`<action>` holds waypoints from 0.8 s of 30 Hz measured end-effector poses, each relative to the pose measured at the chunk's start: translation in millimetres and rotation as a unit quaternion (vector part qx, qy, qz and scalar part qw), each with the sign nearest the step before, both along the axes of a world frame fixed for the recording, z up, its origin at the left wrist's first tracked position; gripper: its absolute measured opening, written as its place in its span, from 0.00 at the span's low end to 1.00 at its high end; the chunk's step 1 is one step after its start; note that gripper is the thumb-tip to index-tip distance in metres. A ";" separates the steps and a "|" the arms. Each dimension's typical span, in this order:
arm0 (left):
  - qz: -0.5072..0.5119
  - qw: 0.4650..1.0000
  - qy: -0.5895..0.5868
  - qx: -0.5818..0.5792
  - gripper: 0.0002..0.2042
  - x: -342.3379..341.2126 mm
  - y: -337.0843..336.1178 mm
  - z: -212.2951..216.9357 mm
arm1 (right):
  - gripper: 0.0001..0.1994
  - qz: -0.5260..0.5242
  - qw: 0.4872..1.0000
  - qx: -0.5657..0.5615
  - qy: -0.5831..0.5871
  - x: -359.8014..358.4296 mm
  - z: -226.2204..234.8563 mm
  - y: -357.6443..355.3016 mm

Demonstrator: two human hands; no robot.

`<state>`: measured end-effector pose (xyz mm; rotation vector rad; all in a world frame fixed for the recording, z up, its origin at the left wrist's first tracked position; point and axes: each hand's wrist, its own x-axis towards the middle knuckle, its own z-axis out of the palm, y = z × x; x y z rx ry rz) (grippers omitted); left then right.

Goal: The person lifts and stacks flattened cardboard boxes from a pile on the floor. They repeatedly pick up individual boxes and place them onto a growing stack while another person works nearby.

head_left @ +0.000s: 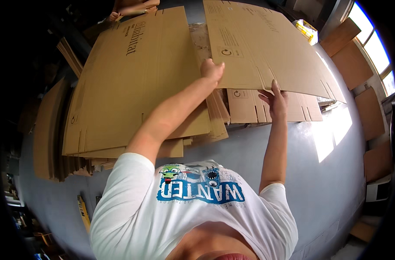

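A large flat cardboard sheet [266,47] with slotted edges and dark print is held at its near edge by both hands. My left hand [212,71] is closed around its near left corner. My right hand [276,102] pinches the near edge further right, thumb on top and fingers below. Under this sheet lies a lower stack of similar cardboard sheets [243,106], partly hidden. To the left, another large printed cardboard sheet [137,82] lies on top of a stack, passing beneath my left forearm.
Across the left stack, another person's hand [114,16] is near its far edge. More cardboard sheets [50,130] stand upright at the left. A yellow tool [83,212] lies on the grey floor [318,186]. Cardboard panels [370,112] lean along the right wall below a window.
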<state>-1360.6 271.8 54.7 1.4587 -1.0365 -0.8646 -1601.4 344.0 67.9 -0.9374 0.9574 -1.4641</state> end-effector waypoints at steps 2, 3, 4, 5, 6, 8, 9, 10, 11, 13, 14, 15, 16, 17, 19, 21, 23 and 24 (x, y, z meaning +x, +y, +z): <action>0.057 0.997 -0.035 0.042 0.11 -51.2 0.3 -15.1 | 0.10 -0.130 0.988 0.013 -0.087 4.1 -26.9 -27.1; -0.025 0.992 0.002 0.121 0.09 -81.8 8.0 0.1 | 0.07 -0.130 0.986 0.072 -0.081 -29.5 -53.8 -42.9; -0.097 0.974 0.035 0.201 0.08 -100.1 19.6 16.8 | 0.04 -0.118 0.981 0.135 -0.078 -61.5 -79.5 -56.5; -0.160 0.967 -0.078 0.184 0.09 -93.8 29.0 6.9 | 0.04 -0.111 0.972 0.184 -0.089 -61.6 -96.5 -63.7; -0.220 0.941 -0.191 0.171 0.10 -84.1 40.5 -5.7 | 0.05 -0.101 0.961 0.236 -0.100 -57.9 -117.0 -68.1; -0.343 0.909 -0.214 0.102 0.14 -76.3 69.9 13.1 | 0.06 -0.078 0.943 0.288 -0.150 -91.5 -179.2 -76.1; -0.349 0.918 -0.183 0.042 0.15 -66.8 87.0 20.5 | 0.06 -0.054 0.938 0.301 -0.162 -111.1 -209.1 -78.0; -0.338 0.928 -0.154 -0.016 0.17 -45.8 103.9 24.6 | 0.07 -0.061 0.931 0.330 -0.147 -115.0 -232.9 -72.0; -0.316 0.937 -0.141 -0.040 0.18 -17.6 119.0 36.4 | 0.09 -0.079 0.923 0.363 -0.104 -107.3 -245.9 -62.7; -0.244 0.949 -0.158 -0.118 0.17 44.0 140.1 56.8 | 0.14 -0.115 0.912 0.368 -0.137 -133.2 -266.1 -51.9; -0.158 0.956 -0.197 -0.147 0.16 95.3 158.7 57.7 | 0.17 -0.140 0.908 0.370 -0.139 -109.2 -258.3 -44.9; -0.083 0.956 -0.261 -0.108 0.17 145.5 170.9 60.5 | 0.23 -0.125 0.912 0.368 -0.131 -116.2 -253.7 -35.9; 0.004 0.944 -0.324 -0.061 0.17 203.4 190.0 58.0 | 0.30 -0.036 0.932 0.348 -0.089 -112.1 -244.1 -22.5; 0.103 0.900 -0.417 -0.079 0.18 265.0 204.8 47.8 | 0.30 -0.055 0.933 0.357 0.009 -108.0 -239.9 -11.7; 0.245 0.796 -0.548 0.074 0.23 384.3 271.0 33.4 | 0.22 -0.027 0.929 0.269 0.251 -56.0 -188.6 28.2; 0.337 0.682 -0.607 0.229 0.25 467.2 326.5 24.1 | 0.17 -0.030 0.948 0.186 0.258 -11.2 -149.2 60.8; 0.396 0.614 -0.600 0.326 0.25 514.8 367.8 14.5 | 0.16 -0.017 0.945 0.120 0.304 50.6 -95.6 89.3; 0.415 0.601 -0.585 0.353 0.26 527.0 377.1 9.3 | 0.16 -0.008 0.938 0.077 0.339 76.7 -72.9 97.7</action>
